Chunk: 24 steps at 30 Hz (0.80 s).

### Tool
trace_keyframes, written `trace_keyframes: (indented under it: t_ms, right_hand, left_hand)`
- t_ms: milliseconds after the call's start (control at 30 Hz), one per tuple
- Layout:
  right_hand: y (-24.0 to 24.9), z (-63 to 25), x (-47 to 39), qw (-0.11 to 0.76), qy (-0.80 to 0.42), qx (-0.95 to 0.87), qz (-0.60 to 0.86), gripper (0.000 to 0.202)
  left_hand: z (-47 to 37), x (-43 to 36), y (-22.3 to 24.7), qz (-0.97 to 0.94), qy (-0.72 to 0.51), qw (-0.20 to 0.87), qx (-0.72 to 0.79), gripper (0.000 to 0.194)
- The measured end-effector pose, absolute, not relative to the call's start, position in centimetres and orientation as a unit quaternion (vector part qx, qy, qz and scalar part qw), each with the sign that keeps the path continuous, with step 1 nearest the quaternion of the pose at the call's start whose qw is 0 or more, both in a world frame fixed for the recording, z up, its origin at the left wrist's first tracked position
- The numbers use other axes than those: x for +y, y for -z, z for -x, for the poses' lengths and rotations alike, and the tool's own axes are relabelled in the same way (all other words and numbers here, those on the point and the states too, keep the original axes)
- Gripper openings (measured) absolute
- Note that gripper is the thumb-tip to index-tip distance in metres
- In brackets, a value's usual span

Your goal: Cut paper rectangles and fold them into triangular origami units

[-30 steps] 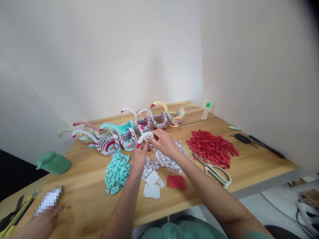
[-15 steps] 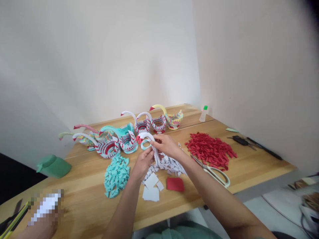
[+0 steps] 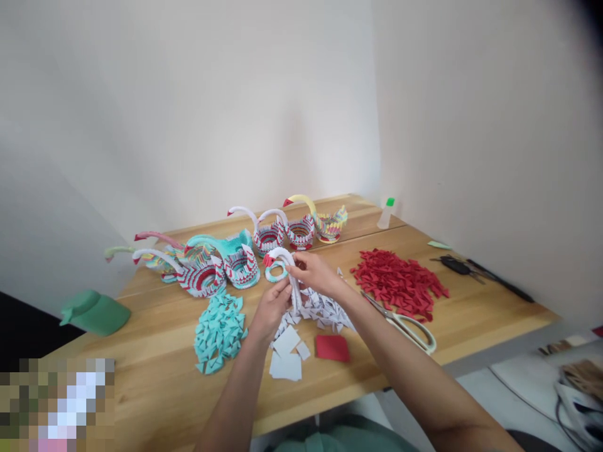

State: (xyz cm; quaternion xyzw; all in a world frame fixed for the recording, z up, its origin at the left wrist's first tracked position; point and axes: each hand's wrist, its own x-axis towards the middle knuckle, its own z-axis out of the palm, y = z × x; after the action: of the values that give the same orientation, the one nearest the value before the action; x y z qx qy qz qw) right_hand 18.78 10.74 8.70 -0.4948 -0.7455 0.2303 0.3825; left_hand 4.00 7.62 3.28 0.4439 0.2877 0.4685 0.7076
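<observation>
A curved white paper swan neck (image 3: 284,253) with a red head is held over the table by both hands. My left hand (image 3: 273,307) pinches it low on the near side, fingers closed. My right hand (image 3: 311,273) grips it higher up from the right, thumb and fingers closed. Behind the neck lies a ring of white and turquoise folded paper (image 3: 275,272). Under and beside my hands is a pile of white folded paper pieces (image 3: 325,312), partly hidden by my right arm. Nearer to me lie white paper sheets (image 3: 285,364) and a red paper stack (image 3: 332,348).
Several finished paper swans (image 3: 202,276) stand at the back. A turquoise piece pile (image 3: 219,336) lies left, a red piece pile (image 3: 400,282) right. Scissors (image 3: 414,333) lie near the right arm. A green container (image 3: 97,312), a glue bottle (image 3: 385,214) and keys (image 3: 456,265) sit near the edges.
The swan's red head has turned slightly and shifted a little right. Both hands keep their grip on the neck. The view has shifted slightly.
</observation>
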Motion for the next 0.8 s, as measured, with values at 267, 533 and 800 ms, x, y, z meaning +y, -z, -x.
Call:
trace_keyframes:
  t_ms: [267, 533, 800]
  right_hand:
    - [-9.0, -18.4, 12.2, 0.407, -0.244, -0.723, 0.502, 0.020]
    - [-8.6, -18.1, 12.7, 0.418, -0.257, -0.710, 0.505, 0.020]
    - [-8.1, -18.3, 13.0, 0.397, -0.241, -0.722, 0.513, 0.016]
  left_hand:
    - [-2.6, 7.7, -2.8, -0.409, -0.458, 0.737, 0.282, 0.043]
    - [-2.4, 7.9, -2.6, -0.382, -0.452, 0.747, 0.303, 0.034]
    - [-2.6, 8.2, -2.2, -0.382, -0.446, 0.749, 0.306, 0.037]
